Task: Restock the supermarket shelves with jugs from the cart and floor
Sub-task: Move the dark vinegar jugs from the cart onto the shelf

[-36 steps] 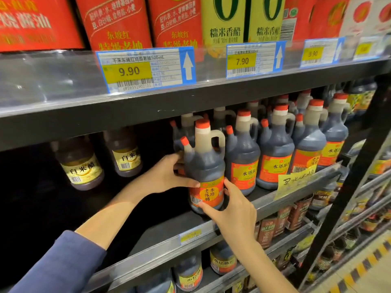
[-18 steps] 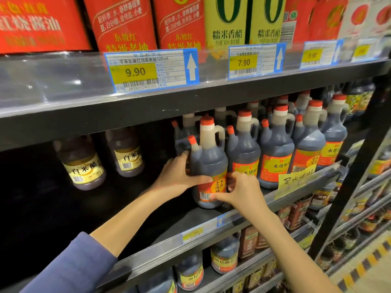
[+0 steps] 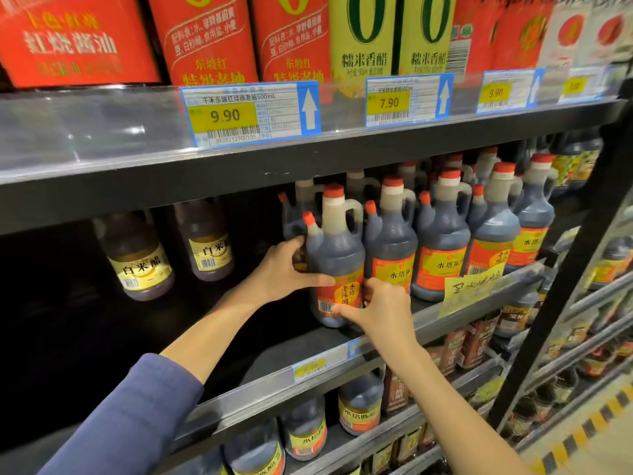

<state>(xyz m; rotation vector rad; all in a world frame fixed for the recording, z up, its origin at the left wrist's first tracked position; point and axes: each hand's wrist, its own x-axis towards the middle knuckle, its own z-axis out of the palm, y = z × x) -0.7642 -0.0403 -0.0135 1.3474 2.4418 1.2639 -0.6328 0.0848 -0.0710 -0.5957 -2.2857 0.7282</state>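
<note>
**Seating a Vinegar Jug at the End of the Row**

Both hands were closed around one dark jug (image 3: 337, 269) on the middle shelf (image 3: 239, 399). The left hand (image 3: 284, 269) wrapped its left flank, thumb lying across the front just above the label; the right hand (image 3: 380, 310) pressed the lower right side, thumb under the barcode. The jug stood upright at the left end of the row of matching jugs (image 3: 442, 248), touching or all but touching its nearest neighbour (image 3: 390, 248), its base near the shelf's front lip.

Risks, as I judged them: the jug sat close to that lip, so letting go before it was pushed further back could leave it liable to tip forward. The right hand's fingers sat in the narrow gap against the neighbour, and drawing them out carelessly could drag or rock either jug. A hard shove rightward might knock the packed row. To the jug's left the shelf was bare, so nothing would check a topple that way.

The jug was translucent plastic filled with near-black liquid up to the shoulder, pale and empty-looking in the neck. It had a red screw cap, a small red-capped side spout on its left and a loop handle on its right. Its red-and-yellow label faced partly leftward, unlike the neighbours' front-facing labels.
</note>
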